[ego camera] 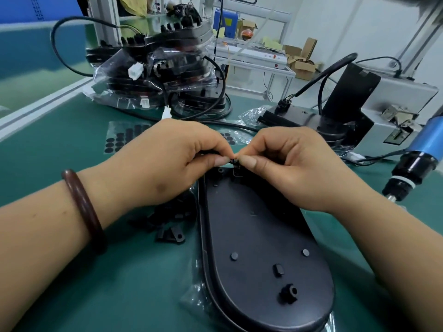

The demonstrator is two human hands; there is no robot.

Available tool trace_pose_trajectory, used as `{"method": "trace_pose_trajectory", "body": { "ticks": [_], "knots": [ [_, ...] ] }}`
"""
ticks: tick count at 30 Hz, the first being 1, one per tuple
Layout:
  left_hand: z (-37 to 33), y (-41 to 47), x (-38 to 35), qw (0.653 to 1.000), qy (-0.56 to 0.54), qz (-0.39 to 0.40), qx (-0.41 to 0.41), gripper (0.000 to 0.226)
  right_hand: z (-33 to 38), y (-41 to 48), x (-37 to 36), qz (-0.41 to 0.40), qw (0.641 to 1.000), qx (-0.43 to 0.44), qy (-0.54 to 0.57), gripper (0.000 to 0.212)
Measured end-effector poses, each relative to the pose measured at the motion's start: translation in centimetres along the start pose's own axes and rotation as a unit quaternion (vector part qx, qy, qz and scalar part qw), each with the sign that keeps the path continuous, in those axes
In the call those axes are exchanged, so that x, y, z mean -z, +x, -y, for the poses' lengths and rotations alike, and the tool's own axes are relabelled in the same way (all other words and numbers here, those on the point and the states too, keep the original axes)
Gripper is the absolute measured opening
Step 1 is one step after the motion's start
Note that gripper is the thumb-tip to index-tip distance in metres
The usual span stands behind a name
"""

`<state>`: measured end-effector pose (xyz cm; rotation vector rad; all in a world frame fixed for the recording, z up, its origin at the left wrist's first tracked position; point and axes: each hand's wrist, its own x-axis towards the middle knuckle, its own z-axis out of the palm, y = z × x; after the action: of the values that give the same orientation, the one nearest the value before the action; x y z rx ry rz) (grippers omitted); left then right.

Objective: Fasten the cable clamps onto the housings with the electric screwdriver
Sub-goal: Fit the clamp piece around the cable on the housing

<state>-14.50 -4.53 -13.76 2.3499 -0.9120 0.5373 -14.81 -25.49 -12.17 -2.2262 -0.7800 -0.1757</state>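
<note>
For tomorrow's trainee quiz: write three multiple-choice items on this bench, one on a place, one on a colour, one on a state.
1. The loose clamps lie where? A left of the housing; B on the housing; C right of it.
2. The body of the electric screwdriver is: A red; B blue; C yellow.
3. The screwdriver is: A gripped; B unheld; C lying on the housing.
Answers: 1 A, the pile sits beside the housing's left edge. 2 B, its barrel is blue. 3 B, the left hand and right hand both pinch a small clamp at the housing's far end.
</note>
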Motion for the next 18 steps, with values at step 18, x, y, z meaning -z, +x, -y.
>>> {"method": "trace_pose_trajectory", "body": {
  "ticks": [18],
  "knots": [
    [-0.05, 0.28, 0.38, 0.998, 0.038, 0.008, -0.041, 0.016, -0.67, -0.41, -0.50, -0.036, 0.991, 0.098, -0.087, 0.009]
  ]
}}
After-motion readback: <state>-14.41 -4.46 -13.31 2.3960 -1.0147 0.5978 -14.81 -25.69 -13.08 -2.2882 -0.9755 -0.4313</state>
